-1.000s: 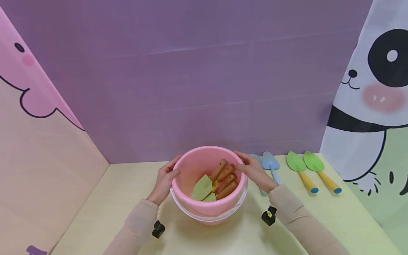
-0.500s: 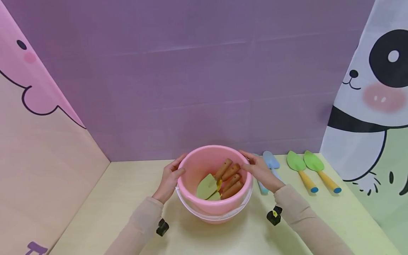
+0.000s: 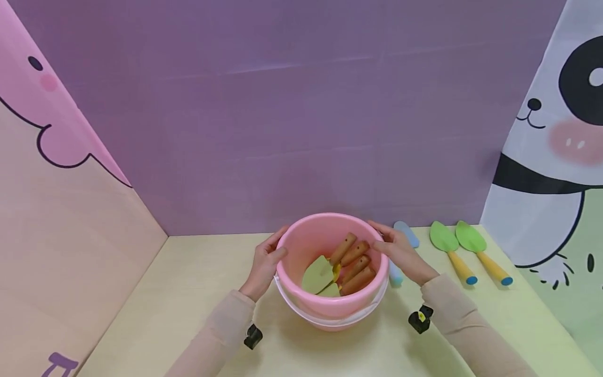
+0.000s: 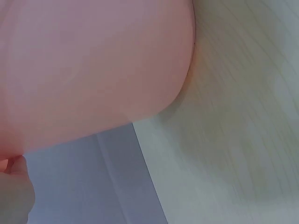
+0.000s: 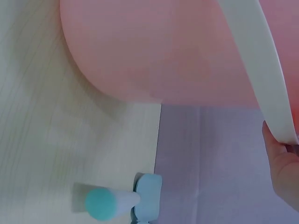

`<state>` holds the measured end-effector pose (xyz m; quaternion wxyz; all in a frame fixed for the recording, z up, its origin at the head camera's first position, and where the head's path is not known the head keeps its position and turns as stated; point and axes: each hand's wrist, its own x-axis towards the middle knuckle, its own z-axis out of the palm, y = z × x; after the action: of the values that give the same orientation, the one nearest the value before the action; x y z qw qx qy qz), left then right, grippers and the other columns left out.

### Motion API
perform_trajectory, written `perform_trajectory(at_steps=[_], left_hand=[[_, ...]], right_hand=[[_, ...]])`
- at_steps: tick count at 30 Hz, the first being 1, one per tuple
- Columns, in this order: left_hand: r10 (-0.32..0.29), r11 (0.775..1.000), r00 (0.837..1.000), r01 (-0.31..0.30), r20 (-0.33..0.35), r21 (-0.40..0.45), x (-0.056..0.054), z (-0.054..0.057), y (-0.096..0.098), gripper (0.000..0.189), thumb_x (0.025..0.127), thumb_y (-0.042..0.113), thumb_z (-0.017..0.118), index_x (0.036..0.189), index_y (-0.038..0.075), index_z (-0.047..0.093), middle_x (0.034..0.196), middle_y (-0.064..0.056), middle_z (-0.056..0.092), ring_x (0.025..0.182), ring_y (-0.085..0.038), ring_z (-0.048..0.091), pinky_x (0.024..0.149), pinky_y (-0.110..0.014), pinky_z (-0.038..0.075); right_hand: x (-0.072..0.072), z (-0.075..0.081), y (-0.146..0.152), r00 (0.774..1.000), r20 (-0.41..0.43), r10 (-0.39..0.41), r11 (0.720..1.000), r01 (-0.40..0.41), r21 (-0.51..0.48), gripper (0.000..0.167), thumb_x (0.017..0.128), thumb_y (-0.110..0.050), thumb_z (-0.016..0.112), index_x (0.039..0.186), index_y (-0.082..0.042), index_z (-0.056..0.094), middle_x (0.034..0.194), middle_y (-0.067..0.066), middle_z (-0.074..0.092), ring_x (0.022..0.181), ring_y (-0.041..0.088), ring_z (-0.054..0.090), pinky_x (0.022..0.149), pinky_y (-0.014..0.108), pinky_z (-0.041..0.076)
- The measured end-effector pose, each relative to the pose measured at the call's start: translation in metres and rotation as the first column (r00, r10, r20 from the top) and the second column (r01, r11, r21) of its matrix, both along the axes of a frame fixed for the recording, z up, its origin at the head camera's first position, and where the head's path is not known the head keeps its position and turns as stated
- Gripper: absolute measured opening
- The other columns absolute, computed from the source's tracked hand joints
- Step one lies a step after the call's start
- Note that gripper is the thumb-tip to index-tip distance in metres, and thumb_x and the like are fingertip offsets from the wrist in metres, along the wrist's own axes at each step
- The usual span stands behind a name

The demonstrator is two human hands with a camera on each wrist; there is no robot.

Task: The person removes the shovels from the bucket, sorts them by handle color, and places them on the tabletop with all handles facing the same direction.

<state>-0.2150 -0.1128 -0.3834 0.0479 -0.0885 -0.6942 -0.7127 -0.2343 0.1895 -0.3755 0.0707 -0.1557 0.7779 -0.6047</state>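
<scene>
A pink bucket point(image 3: 308, 302) stands at the table's middle, its white handle point(image 3: 325, 320) hanging down in front. Inside lie several trowels with brown wooden handles point(image 3: 357, 266) and pale green blades point(image 3: 317, 274); a bit of yellow shows among them. My left hand point(image 3: 266, 262) grips the rim at the left, thumb over the edge. On the opposite side my right hand point(image 3: 400, 254) grips the rim likewise. Both wrist views show the bucket's wall close up, its base at the tabletop; whether it touches, I cannot tell.
Right of the bucket are light blue shovels point(image 3: 408, 234), partly hidden by my right hand and the bucket. Further right lie two green trowels point(image 3: 443, 238) with yellow handles. A purple wall point(image 3: 282, 131) closes off the table's point(image 3: 198, 283) back edge.
Both hands have shifted the bucket to the right, nearer the light blue shovels, which are now more covered. The view has turned slightly left. The grip on the rim stays the same.
</scene>
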Motion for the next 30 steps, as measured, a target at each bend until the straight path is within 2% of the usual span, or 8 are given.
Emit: perform_trajectory(at_steps=[6, 12, 15, 21, 26, 30], left_hand=[[-0.003, 1.0, 1.0, 0.003, -0.006, -0.023, 0.001, 0.0, 0.004, 0.053, 0.083, -0.005, 0.046, 0.134, 0.008, 0.047, 0.134, -0.014, 0.049, 0.113, -0.026, 0.051, 0.086, -0.025, 0.049], [-0.007, 0.999, 1.0, 0.007, -0.002, -0.048, -0.001, -0.001, 0.002, 0.052, 0.084, -0.004, 0.046, 0.134, 0.008, 0.047, 0.134, -0.015, 0.049, 0.113, -0.028, 0.052, 0.089, -0.031, 0.049], [-0.009, 0.998, 1.0, 0.009, 0.005, -0.06, -0.001, -0.001, 0.001, 0.051, 0.085, -0.003, 0.047, 0.134, 0.01, 0.047, 0.134, -0.014, 0.049, 0.112, -0.027, 0.052, 0.087, -0.029, 0.05], [-0.026, 0.995, 0.999, 0.024, -0.022, -0.101, -0.002, -0.001, 0.0, 0.049, 0.086, 0.0, 0.05, 0.134, 0.008, 0.047, 0.136, -0.013, 0.047, 0.116, -0.024, 0.05, 0.082, -0.015, 0.047], [-0.036, 0.977, 0.998, 0.025, -0.047, -0.211, -0.005, 0.003, -0.003, 0.049, 0.086, 0.001, 0.053, 0.135, 0.008, 0.047, 0.133, -0.013, 0.05, 0.114, -0.024, 0.053, 0.081, -0.015, 0.047], [-0.063, 0.939, 0.997, 0.043, -0.05, -0.341, -0.004, 0.011, -0.007, 0.052, 0.087, 0.005, 0.054, 0.137, 0.005, 0.042, 0.135, -0.016, 0.048, 0.115, -0.028, 0.054, 0.087, -0.027, 0.049]], right_hand=[[0.002, 0.001, 0.003, 1.0, -0.016, -0.003, 1.0, 0.003, -0.011, 0.057, 0.089, -0.013, 0.048, 0.143, -0.006, 0.03, 0.142, 0.016, 0.038, 0.126, 0.032, 0.041, 0.091, 0.022, 0.044], [0.004, -0.002, 0.001, 1.0, -0.014, -0.016, 0.996, 0.015, -0.084, 0.057, 0.088, -0.009, 0.047, 0.143, -0.003, 0.029, 0.144, 0.017, 0.035, 0.129, 0.033, 0.037, 0.09, 0.018, 0.043], [0.005, -0.003, -0.003, 0.999, -0.015, -0.03, 0.992, 0.028, -0.127, 0.057, 0.088, -0.006, 0.045, 0.142, -0.001, 0.03, 0.144, 0.018, 0.035, 0.129, 0.033, 0.036, 0.089, 0.015, 0.043], [0.007, -0.004, -0.005, 0.998, 0.0, -0.068, 0.985, 0.067, -0.157, 0.057, 0.087, -0.004, 0.044, 0.142, -0.002, 0.03, 0.144, 0.017, 0.034, 0.129, 0.031, 0.036, 0.088, 0.014, 0.043], [0.008, -0.002, -0.006, 0.995, 0.002, -0.095, 0.983, 0.095, -0.156, 0.057, 0.085, -0.004, 0.044, 0.141, -0.001, 0.032, 0.144, 0.017, 0.034, 0.128, 0.031, 0.037, 0.089, 0.015, 0.043], [0.009, -0.003, -0.007, 0.995, 0.006, -0.095, 0.984, 0.095, -0.152, 0.057, 0.086, -0.004, 0.044, 0.142, -0.002, 0.032, 0.145, 0.017, 0.034, 0.128, 0.031, 0.037, 0.089, 0.016, 0.043]])
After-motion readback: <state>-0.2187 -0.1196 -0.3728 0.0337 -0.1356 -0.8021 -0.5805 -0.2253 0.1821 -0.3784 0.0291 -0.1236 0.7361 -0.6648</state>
